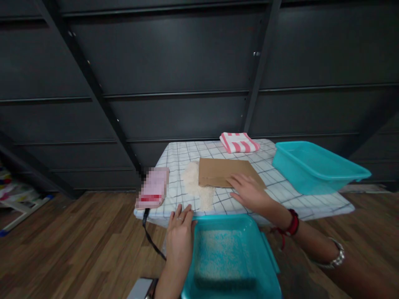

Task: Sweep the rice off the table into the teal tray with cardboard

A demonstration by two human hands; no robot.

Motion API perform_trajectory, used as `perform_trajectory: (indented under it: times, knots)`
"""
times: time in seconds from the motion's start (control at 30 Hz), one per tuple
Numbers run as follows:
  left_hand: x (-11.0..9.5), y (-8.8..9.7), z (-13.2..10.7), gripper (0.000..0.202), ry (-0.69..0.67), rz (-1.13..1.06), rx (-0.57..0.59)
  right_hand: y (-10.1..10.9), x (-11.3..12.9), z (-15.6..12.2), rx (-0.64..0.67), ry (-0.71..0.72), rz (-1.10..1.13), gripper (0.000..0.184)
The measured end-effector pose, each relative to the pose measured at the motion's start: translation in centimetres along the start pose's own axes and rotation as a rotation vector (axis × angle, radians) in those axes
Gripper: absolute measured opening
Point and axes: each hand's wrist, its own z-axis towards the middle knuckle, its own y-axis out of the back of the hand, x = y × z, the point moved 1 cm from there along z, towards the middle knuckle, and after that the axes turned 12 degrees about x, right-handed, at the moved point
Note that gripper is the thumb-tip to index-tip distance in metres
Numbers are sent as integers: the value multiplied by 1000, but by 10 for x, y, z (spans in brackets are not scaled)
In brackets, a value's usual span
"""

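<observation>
Near the table's front edge, my left hand point(180, 236) lies palm down with its fingers stretched out. It is at the left corner of a teal plastic basin point(264, 253), its thumb by the rim. White grains like rice point(221, 253) lie over the basin's floor. My right hand point(249, 193) grips the near right edge of a brown cardboard piece point(227, 169), fingers on top and thumb below. A pile of the same pale grains point(192, 178) sits left of the cardboard, trailing down to the table edge by the basin.
A second teal basin point(318, 166) stands at the table's right. A pink-striped folded cloth point(239, 143) lies at the back. At the left is a blurred pink pouch point(153, 187) with a black strap point(149, 236). A checked cloth point(183, 151) covers the table before a dark panelled wall point(174, 112).
</observation>
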Motion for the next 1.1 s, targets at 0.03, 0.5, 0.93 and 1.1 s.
perform_trajectory:
  times: [0.03, 0.5, 0.93, 1.1]
  knots:
    - [1, -2, -1, 23, -11, 1, -4, -2, -3, 8, 33, 4, -36, 36]
    - [13, -14, 2, 23, -9, -57, 39, 44, -49, 26, 136, -134, -243, 21]
    - [6, -10, 3, 19, 30, -50, 10, 48, -60, 57, 281, -199, -115, 28]
    - [11, -13, 3, 20, 12, -76, 37, 56, -59, 62, 237, -155, -91, 31]
